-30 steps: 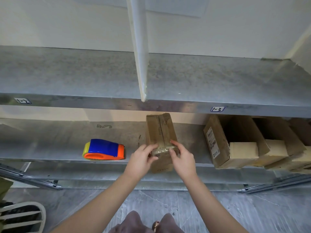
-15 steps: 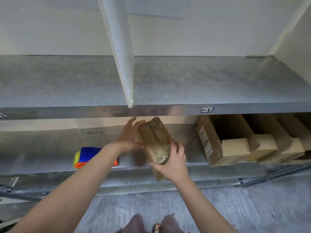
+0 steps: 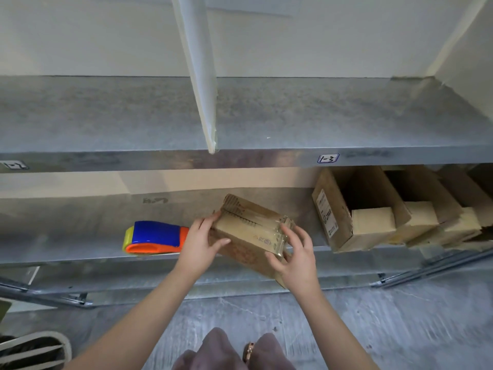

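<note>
- At the front edge of the lower shelf (image 3: 80,236) you hold the box (image 3: 248,233) in both hands. It is tilted, with its near corner hanging out past the edge. I cannot tell whether its far end touches the shelf.
- Your left hand (image 3: 198,247) grips the left end, thumb on the near face and fingers wrapped round the far side. Your right hand (image 3: 296,255) clasps the taped right end, fingers curled on it.
- Judging by the taped top, you are at the stowing step: sealing looks done, placing is not.
- Next, level the box and swing it square to the shelf. Then slide it back into the gap between the tape gun (image 3: 156,237) and the open boxes (image 3: 354,209), touching neither.
</note>
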The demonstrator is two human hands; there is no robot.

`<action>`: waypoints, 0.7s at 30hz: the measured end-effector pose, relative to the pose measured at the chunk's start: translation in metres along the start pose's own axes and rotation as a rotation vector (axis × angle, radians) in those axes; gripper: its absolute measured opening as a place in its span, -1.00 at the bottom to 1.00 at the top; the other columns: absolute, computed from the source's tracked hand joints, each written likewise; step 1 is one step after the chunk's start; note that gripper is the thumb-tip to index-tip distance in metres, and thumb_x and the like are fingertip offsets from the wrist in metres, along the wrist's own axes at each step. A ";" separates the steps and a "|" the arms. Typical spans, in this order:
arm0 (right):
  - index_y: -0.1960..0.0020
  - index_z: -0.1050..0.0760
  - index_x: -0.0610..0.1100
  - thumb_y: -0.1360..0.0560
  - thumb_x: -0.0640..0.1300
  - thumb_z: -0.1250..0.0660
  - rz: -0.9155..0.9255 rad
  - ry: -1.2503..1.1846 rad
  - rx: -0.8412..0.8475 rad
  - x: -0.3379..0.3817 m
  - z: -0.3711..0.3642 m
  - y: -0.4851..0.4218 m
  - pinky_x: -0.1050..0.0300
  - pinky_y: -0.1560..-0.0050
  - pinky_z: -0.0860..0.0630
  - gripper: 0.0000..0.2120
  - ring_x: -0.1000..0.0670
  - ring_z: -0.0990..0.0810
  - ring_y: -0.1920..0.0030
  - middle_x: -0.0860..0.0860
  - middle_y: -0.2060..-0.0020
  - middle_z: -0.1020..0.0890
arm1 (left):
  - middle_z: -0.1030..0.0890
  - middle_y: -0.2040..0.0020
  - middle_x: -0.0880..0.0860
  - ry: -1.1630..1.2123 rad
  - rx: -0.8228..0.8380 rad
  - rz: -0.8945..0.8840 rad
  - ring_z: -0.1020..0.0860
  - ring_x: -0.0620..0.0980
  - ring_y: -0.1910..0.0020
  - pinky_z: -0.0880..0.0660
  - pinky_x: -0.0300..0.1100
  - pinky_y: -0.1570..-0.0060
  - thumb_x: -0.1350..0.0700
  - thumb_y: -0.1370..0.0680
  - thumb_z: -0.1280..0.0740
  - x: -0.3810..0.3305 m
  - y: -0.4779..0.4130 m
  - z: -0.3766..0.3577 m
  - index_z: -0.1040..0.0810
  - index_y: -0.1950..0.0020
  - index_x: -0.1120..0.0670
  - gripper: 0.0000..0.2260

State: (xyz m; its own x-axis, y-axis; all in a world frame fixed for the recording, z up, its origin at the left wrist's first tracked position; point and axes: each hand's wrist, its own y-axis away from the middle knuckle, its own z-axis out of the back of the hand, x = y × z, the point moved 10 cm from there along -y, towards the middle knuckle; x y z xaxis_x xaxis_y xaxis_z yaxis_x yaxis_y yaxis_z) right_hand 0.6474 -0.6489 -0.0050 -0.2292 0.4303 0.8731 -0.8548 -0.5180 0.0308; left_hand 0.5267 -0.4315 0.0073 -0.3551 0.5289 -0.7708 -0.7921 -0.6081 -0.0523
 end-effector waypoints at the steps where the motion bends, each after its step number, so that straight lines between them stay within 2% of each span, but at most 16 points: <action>1: -0.41 -0.37 0.13 -0.37 -0.08 -0.56 -0.001 0.000 0.026 0.000 -0.001 0.000 0.49 -0.22 -0.38 -0.32 0.19 -0.41 -0.31 0.04 -0.42 -0.27 | -0.41 -0.13 -0.06 0.003 -0.032 -0.001 -0.47 -0.14 -0.01 -0.35 -0.45 -0.03 0.04 -0.43 -0.50 0.000 0.007 0.004 -0.40 -0.41 -0.03 -0.42; 3: -0.47 -0.32 0.09 -0.33 0.05 -0.57 0.011 0.061 0.097 0.004 -0.005 -0.001 0.62 -0.20 -0.23 -0.23 0.20 -0.32 -0.36 0.12 -0.41 -0.30 | -0.42 -0.08 -0.14 0.031 -0.065 0.013 -0.53 -0.18 0.17 -0.42 -0.43 0.06 -0.01 -0.40 -0.51 0.001 0.017 0.010 -0.45 -0.35 -0.06 -0.46; 4: -0.49 -0.29 0.08 -0.31 0.11 -0.56 0.023 0.099 0.118 0.007 -0.005 -0.003 0.58 -0.25 -0.16 -0.18 0.20 -0.28 -0.39 0.14 -0.42 -0.30 | -0.43 -0.07 -0.16 0.042 -0.067 0.013 -0.53 -0.16 0.20 -0.43 -0.44 0.11 -0.02 -0.40 -0.52 0.001 0.020 0.012 -0.47 -0.32 -0.05 -0.49; 7: -0.45 -0.34 0.16 -0.35 0.10 -0.53 0.047 0.115 0.130 0.015 0.000 -0.009 0.27 -0.41 -0.20 -0.28 0.14 -0.25 -0.47 0.08 -0.47 -0.34 | -0.44 -0.07 -0.23 0.046 -0.055 0.015 -0.50 -0.11 0.18 -0.47 -0.35 0.12 -0.07 -0.41 -0.49 -0.001 0.025 0.017 -0.51 -0.26 -0.04 -0.55; 10: -0.37 -0.40 0.27 -0.36 0.09 -0.53 0.070 0.108 0.149 0.027 0.004 -0.014 0.11 -0.44 -0.30 -0.38 0.26 -0.23 -0.41 0.06 -0.47 -0.37 | -0.47 -0.06 -0.17 0.069 -0.090 -0.013 -0.50 -0.09 0.13 -0.49 -0.27 0.13 -0.06 -0.40 -0.49 -0.005 0.027 0.028 -0.55 -0.21 -0.02 -0.59; 15: -0.25 -0.47 0.33 -0.36 0.01 -0.56 0.119 0.071 0.150 0.050 0.012 -0.014 0.27 -0.36 -0.30 -0.46 0.38 -0.25 -0.33 0.07 -0.45 -0.37 | -0.49 -0.02 -0.12 0.121 -0.124 -0.070 -0.49 -0.10 0.02 -0.51 -0.23 0.14 -0.03 -0.38 -0.50 -0.014 0.032 0.040 -0.57 -0.16 -0.02 -0.63; 18: -0.23 -0.51 0.29 -0.36 -0.07 -0.56 0.174 0.060 0.131 0.068 0.024 -0.018 0.33 -0.34 -0.27 -0.47 0.52 -0.25 -0.25 0.23 -0.40 -0.34 | -0.49 -0.03 -0.10 0.169 -0.177 -0.107 -0.50 -0.07 0.00 -0.52 -0.28 0.12 -0.01 -0.39 -0.49 -0.021 0.035 0.048 -0.59 -0.16 0.01 -0.64; 19: -0.25 -0.50 0.27 -0.36 -0.08 -0.56 0.182 0.078 0.136 0.071 0.026 -0.023 0.34 -0.34 -0.25 -0.46 0.49 -0.26 -0.27 0.25 -0.37 -0.34 | -0.48 -0.05 -0.10 0.176 -0.190 -0.105 -0.50 -0.07 -0.02 -0.52 -0.31 0.10 0.02 -0.40 -0.50 -0.022 0.035 0.050 -0.59 -0.16 0.01 -0.65; 21: -0.30 -0.45 0.24 -0.38 -0.08 -0.54 0.173 0.124 0.168 0.068 0.021 -0.033 0.26 -0.36 -0.27 -0.44 0.29 -0.34 -0.31 0.21 -0.34 -0.39 | -0.43 -0.10 -0.12 0.167 -0.194 -0.079 -0.49 -0.12 -0.03 -0.48 -0.37 0.08 0.07 -0.41 -0.52 -0.018 0.029 0.048 -0.61 -0.14 0.02 -0.68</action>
State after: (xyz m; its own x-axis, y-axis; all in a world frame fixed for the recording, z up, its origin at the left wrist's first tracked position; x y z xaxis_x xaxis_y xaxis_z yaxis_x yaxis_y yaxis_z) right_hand 0.6703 -0.6179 0.0632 -0.4288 0.4068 0.8066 -0.7113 -0.7025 -0.0239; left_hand 0.4865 -0.4303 0.0502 -0.1960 0.4840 -0.8528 -0.6986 -0.6793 -0.2250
